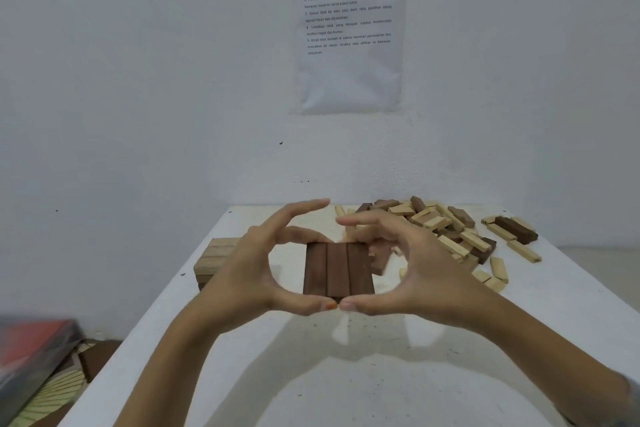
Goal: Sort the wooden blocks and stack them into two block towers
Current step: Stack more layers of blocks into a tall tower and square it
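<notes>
Three dark brown blocks (pixel 337 269) lie side by side as one flat layer on the white table (pixel 346 374); blocks under them cannot be made out. My left hand (pixel 249 274) and my right hand (pixel 426 274) frame this layer. Both thumbs press its near edge and curled fingers reach its far edge, so each hand pinches it lengthwise. The index fingers stick out above it. To the left, partly hidden by my left hand, stands a low stack of light wooden blocks (pixel 213 262). A loose pile of mixed light and dark blocks (pixel 440 222) lies at the back right.
A few stray light and dark blocks (pixel 516 229) lie at the far right near the table's edge. A printed sheet (pixel 349 28) hangs on the wall behind. Off the table's left edge, low down, sits a red and black object (pixel 31 357).
</notes>
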The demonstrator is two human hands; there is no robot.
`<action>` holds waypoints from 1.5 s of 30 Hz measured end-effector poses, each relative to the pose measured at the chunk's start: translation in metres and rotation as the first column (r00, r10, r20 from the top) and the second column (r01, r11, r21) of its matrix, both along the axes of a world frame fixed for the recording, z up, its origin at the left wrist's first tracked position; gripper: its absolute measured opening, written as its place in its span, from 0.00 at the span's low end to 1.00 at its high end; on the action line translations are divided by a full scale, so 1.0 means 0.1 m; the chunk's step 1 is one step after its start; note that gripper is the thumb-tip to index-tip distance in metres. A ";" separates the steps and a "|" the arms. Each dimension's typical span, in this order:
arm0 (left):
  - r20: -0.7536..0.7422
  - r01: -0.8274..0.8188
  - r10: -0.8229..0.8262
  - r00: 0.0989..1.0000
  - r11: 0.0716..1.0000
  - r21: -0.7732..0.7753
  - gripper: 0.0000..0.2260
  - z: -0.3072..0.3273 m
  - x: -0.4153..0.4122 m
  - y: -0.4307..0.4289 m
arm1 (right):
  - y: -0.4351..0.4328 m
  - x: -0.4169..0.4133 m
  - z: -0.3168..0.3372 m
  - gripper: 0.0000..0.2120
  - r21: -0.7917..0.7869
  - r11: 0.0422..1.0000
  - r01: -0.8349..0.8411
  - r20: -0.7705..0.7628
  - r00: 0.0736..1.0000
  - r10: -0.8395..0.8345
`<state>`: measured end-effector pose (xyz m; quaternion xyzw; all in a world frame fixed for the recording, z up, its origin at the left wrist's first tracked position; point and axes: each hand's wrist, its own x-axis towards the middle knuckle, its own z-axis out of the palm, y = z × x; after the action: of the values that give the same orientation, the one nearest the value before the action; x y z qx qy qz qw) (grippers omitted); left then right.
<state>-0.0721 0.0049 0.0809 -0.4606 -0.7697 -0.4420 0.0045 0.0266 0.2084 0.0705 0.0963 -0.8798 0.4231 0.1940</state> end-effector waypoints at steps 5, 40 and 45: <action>-0.087 -0.021 0.020 0.996 1.000 -0.007 0.43 0.25 -0.30 -0.30 | -0.27 -0.36 0.23 0.36 0.000 0.999 -0.038 -0.070 0.997 0.038; 0.127 -0.045 0.071 0.989 0.980 -0.195 0.37 -0.12 -1.43 -0.95 | -0.91 -1.55 -0.29 0.38 -0.083 0.996 -0.030 0.072 0.997 0.036; 0.127 -0.039 0.064 0.990 0.980 -0.195 0.36 -0.15 -1.44 -0.95 | -0.93 -1.57 -0.32 0.37 -0.078 0.996 -0.031 0.073 0.997 0.037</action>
<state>-0.2163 -0.0899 0.0662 -0.4084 -0.8190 -0.3952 -0.0795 -0.1304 0.1154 0.0385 0.0880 -0.8679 0.4629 0.1574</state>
